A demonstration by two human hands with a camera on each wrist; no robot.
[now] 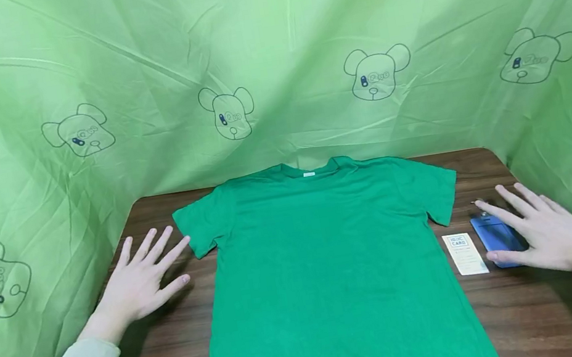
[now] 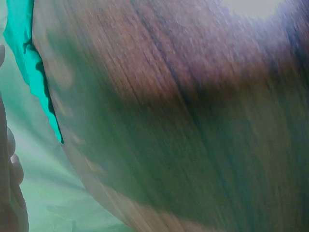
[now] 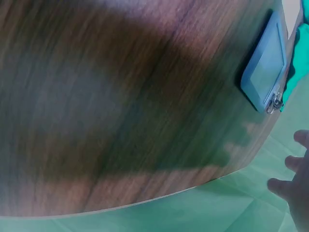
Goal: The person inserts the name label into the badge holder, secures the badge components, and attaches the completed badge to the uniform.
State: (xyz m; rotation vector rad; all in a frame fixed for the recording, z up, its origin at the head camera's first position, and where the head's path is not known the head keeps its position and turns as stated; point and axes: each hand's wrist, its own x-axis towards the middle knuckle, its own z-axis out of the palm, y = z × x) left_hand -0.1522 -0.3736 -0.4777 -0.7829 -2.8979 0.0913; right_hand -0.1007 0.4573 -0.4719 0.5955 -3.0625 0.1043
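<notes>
- Green T-shirt (image 1: 329,271) lies flat, centre of the frame, on the wooden worktop (image 1: 532,314).
- Left hand (image 1: 142,282), fingers spread and empty, hovers beside the left sleeve (image 1: 203,223).
- Right hand (image 1: 544,231), fingers spread, is over the blue card holder (image 1: 494,238); take both sleeves evenly to avoid wrinkles.

Brown wood-grain table (image 1: 521,316) serves as the work surface. White ID card (image 1: 464,254) lies flat near its right side, printed face up. Green sheeting (image 1: 264,38) printed with outlined cartoon bear heads (image 1: 377,72) encloses rear and both sides
</notes>
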